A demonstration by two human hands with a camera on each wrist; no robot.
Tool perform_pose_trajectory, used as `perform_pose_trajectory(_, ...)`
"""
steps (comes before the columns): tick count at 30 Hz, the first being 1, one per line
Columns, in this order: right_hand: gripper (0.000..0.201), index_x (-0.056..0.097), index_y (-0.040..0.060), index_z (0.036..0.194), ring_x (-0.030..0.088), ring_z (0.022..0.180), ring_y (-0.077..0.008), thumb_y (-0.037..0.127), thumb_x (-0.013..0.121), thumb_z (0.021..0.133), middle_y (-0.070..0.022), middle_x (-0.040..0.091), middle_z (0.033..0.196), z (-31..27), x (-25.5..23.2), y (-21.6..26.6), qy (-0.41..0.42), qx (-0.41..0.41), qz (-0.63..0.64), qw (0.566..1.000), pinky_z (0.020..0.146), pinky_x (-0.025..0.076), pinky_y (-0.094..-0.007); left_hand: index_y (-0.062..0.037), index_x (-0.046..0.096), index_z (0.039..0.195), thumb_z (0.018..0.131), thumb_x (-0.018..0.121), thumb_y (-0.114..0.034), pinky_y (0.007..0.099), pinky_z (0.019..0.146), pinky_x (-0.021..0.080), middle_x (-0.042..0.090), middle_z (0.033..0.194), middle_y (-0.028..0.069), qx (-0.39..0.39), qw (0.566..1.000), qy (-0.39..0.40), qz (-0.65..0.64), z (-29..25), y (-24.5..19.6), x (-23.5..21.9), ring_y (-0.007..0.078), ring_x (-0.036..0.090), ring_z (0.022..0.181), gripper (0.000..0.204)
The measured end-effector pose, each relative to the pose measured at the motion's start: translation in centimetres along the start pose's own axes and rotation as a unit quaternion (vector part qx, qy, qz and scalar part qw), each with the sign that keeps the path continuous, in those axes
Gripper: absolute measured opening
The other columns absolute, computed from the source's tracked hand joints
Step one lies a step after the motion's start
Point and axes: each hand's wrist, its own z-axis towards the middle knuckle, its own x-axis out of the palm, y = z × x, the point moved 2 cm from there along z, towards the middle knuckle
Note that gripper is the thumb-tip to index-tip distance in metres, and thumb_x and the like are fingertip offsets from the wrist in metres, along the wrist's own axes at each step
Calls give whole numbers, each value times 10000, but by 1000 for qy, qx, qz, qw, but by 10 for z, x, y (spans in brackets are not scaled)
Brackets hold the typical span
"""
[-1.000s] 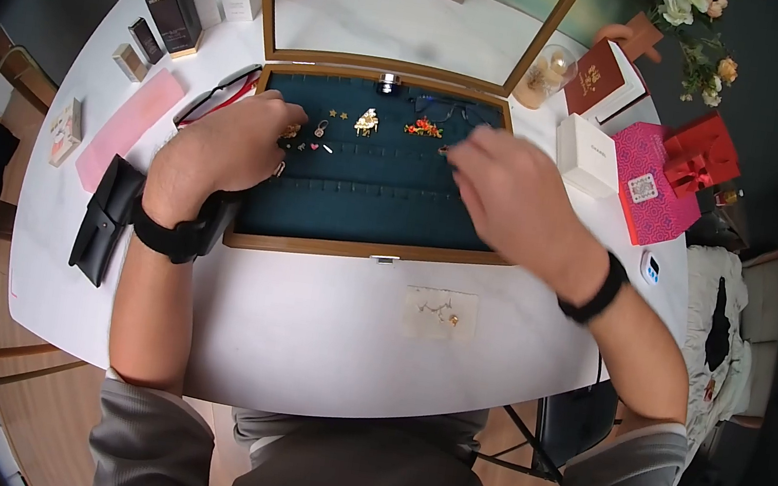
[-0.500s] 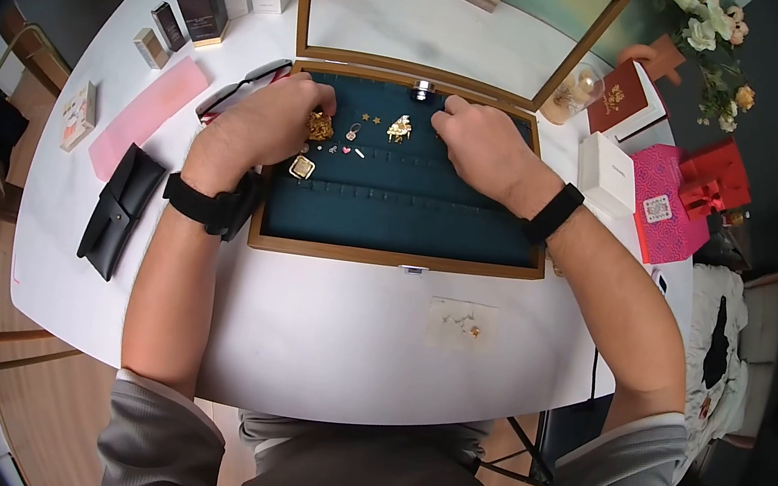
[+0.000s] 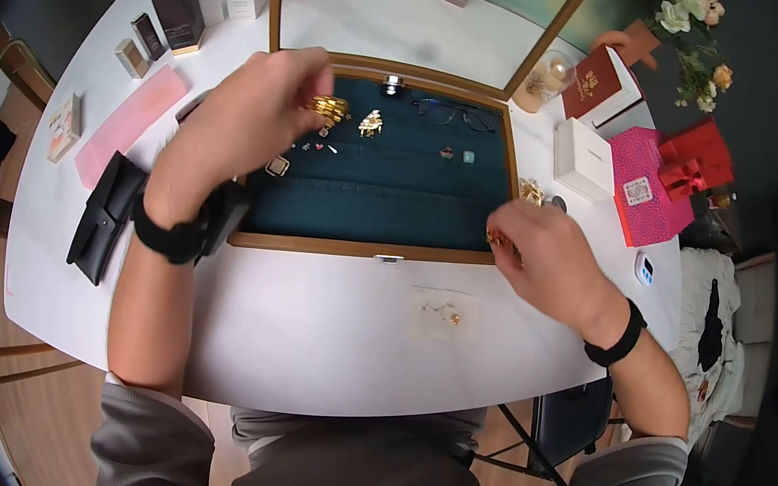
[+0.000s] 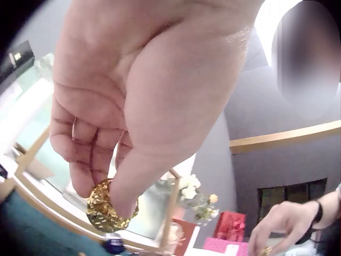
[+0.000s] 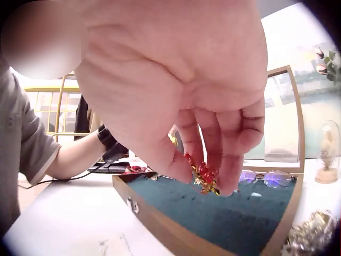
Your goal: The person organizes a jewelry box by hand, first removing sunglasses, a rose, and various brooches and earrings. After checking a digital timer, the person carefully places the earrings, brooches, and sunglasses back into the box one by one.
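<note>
In the head view my left hand (image 3: 263,113) pinches a round gold ornament (image 3: 330,111) over the case's left back part. In the left wrist view the thumb and fingertips hold this ornament (image 4: 109,205) by its edge. My right hand (image 3: 554,260) is at the front right corner of the case and pinches a red and gold brooch (image 5: 204,177), which the fingers partly hide in the head view. Between the hands lies the wooden jewelry case (image 3: 310,246), lined in dark green. A gold and white brooch (image 3: 370,123), eyeglasses (image 3: 455,114) and a turquoise square (image 3: 468,157) lie inside.
The case's framed lid (image 3: 392,68) stands up at the back. A gold piece (image 3: 530,191) and a white box (image 3: 585,158) are to its right. A card with jewelry (image 3: 441,315) lies in front; a black pouch (image 3: 105,217) and pink strip (image 3: 132,126) lie left.
The red brooch has left the case in my right hand, which moved right and toward the front edge. My left hand has lifted the gold ornament off the lining.
</note>
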Motion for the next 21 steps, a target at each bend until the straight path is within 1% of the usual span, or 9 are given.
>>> perform_pose_trajectory(2,171,657,18,982,690,859,-417,-43,728,839,-168,662,945,-19,1,-1,2,9,-17,1000,771,582,-481,-17,616,1016,910,798,32,332,736,536,725,894,50,73,994,11,-78,-8,-31,9,147,683,850,216)
perform_pose_trajectory(8,161,690,-9,999,698,852,-417,-29,764,858,-188,675,945,-58,8,-58,-37,102,-17,994,771,572,-484,11,657,1083,943,781,15,359,719,573,728,878,107,109,968,135,-182,-26,-96,74,212,739,804,187)
perform_pose_trajectory(9,151,695,-19,1001,697,823,-403,-26,773,872,-188,671,925,-63,10,-71,-56,130,-16,990,753,563,-470,10,664,1093,949,777,16,353,703,571,728,849,110,148,961,119,-199,-24,-100,89,218,738,774,183)
perform_pose_trajectory(10,177,711,-24,1003,701,918,-449,-13,790,846,-221,695,1001,-66,13,-83,-44,173,-7,984,815,577,-505,11,667,1100,954,772,13,354,702,574,731,845,114,149,957,127,-212,-19,-106,100,219,740,768,179)
perform_pose_trajectory(14,160,712,-22,985,706,921,-452,-16,789,844,-226,702,986,-68,15,-105,-47,207,16,977,829,578,-507,20,682,1116,966,754,-9,376,715,583,759,876,145,121,953,167,-222,19,-141,132,256,758,789,169)
perform_pose_trajectory(16,130,713,-23,977,709,922,-452,-19,765,858,-233,705,970,-67,16,-112,-61,228,46,971,848,580,-504,22,690,1112,963,754,-22,383,726,589,767,891,157,146,960,133,-201,44,-144,163,281,765,810,169)
perform_pose_trajectory(18,119,714,-25,978,709,924,-451,-17,751,866,-235,706,975,-63,25,-116,-69,221,37,972,851,582,-503,24,698,1109,959,754,-36,390,736,595,775,907,169,172,964,98,-179,64,-152,185,306,773,831,171)
perform_pose_trajectory(20,92,715,-25,978,710,927,-450,-13,718,887,-241,705,975,-61,32,-119,-92,186,10,978,850,585,-510,5,722,1098,943,761,-64,404,776,609,782,943,184,104,975,133,-142,78,-160,199,342,777,883,174)
perform_pose_trajectory(21,92,715,-25,978,710,927,-450,-13,718,887,-241,705,975,-62,34,-121,-95,185,10,978,850,585,-510,5,722,1098,943,761,-64,404,776,609,782,943,184,105,976,132,-139,81,-164,204,342,777,883,174)
